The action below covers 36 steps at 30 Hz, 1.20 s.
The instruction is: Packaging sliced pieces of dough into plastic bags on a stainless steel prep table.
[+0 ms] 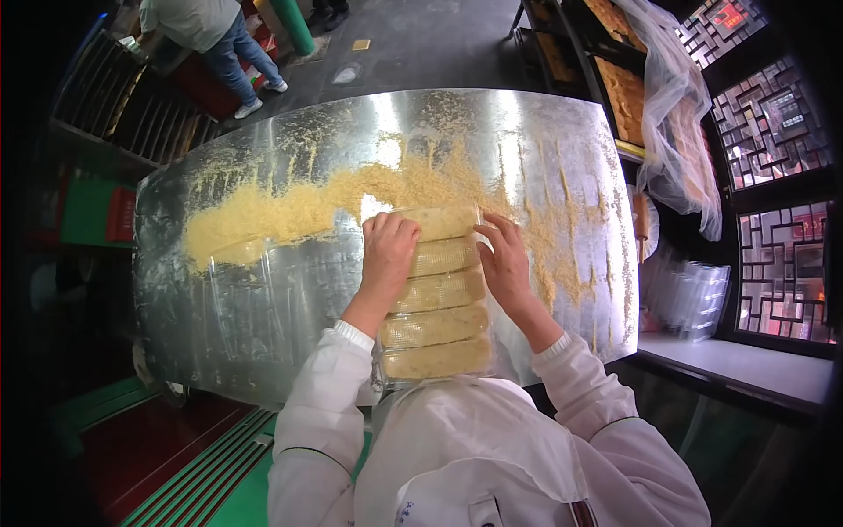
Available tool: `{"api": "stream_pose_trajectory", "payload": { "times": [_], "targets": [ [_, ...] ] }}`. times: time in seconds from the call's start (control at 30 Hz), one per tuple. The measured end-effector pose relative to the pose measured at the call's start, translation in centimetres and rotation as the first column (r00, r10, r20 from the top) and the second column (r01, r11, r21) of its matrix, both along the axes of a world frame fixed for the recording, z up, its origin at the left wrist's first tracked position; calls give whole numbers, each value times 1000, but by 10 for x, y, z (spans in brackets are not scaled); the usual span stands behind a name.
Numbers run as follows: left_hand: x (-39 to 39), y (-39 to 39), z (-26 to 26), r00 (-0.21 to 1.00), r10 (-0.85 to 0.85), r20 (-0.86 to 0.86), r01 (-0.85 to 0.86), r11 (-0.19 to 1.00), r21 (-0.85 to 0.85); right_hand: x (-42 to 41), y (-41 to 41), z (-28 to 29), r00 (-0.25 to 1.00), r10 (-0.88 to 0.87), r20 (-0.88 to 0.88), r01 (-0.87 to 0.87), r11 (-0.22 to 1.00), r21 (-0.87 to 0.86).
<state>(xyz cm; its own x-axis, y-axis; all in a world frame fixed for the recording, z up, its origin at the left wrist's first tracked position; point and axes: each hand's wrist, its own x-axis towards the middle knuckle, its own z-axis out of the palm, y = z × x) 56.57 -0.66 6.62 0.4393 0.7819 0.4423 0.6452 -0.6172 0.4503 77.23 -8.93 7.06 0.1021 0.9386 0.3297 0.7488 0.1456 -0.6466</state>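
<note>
A clear plastic tray (488, 309) lies in front of me at the table's near edge. In it, several pale-yellow pastry or dough rolls (435, 293) are lined up crosswise, one behind another. My left hand (390, 247) has its fingers curled over the tray's far left corner, partly hiding the end of the farthest roll. At the far right edge is my right hand (506, 257), fingers bent and apart, with the fingertips at the rim. I see nothing held in the right hand.
Yellow crumbs or flour (263, 214) cover much of the metal worktable (290, 342). On the right stand a rack with baked-goods trays (619, 99) under plastic sheeting (678, 85) and stacked clear plastic containers (688, 296). Another person (211, 39) stands beyond the far left.
</note>
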Motion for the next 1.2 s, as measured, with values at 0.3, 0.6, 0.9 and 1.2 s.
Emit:
{"api": "stream_pose_trajectory", "payload": {
  "times": [0.3, 0.6, 0.9, 1.2],
  "targets": [
    [3, 9, 8, 972, -132, -197, 143, 989, 46, 13, -30, -6, 1000, -12, 17, 12, 1000, -10],
    [-2, 5, 27, 999, 41, -28, -43, 996, -76, 24, -60, -1, 1000, -21, 4, 21, 1000, -10],
    [-221, -203, 11, 764, 635, 115, -306, 514, -801, 28, -63, 17, 1000, 27, 12, -27, 1000, 14],
    [-395, -376, -54, 642, 545, -540, -763, 380, -523, -86, -45, 75, 945, 306, -111, -297, 951, 91]
  ]
}}
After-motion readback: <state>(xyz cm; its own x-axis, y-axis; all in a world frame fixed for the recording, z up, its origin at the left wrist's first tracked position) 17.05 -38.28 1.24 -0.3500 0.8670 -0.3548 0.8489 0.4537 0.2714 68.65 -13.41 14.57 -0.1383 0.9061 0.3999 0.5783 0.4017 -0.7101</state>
